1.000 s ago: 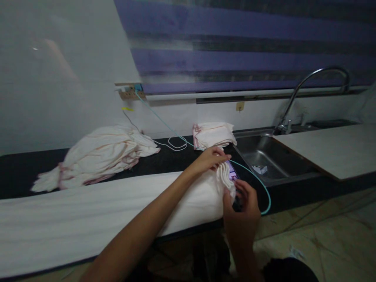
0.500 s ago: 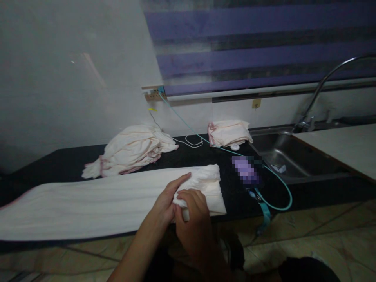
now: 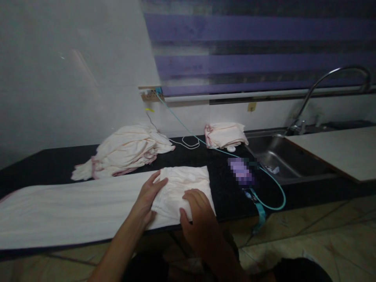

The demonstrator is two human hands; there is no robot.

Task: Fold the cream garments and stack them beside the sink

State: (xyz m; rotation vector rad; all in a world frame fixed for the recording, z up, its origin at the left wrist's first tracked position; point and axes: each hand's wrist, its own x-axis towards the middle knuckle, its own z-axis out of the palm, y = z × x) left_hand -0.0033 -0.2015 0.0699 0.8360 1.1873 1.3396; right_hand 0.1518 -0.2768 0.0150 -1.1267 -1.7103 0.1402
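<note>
A long white cloth [image 3: 88,207] lies along the front of the dark counter, its right end folded back into a squarish, slightly wrinkled layer [image 3: 182,184]. My left hand [image 3: 148,197] is at the left edge of that layer, fingers curved over the border and thumb lower down. Part of its grip is hidden by the cloth. On the right portion of the layer rests my right hand [image 3: 199,207], with its fingers loosely bent and apart, touching the surface from above.
Behind the cloth sits a crumpled pile of cream fabric [image 3: 126,150] with pink edging. A folded cream stack [image 3: 226,135] is near the wall. To the right are a blurred purple phone [image 3: 242,170], a teal cord [image 3: 282,190], a sink [image 3: 274,154], a faucet [image 3: 307,96] and a pale board [image 3: 337,147].
The bunched cloth end has been spread into a flatter folded layer. My left hand has moved left with its edge. My right hand has come apart from the left. The view shifted slightly.
</note>
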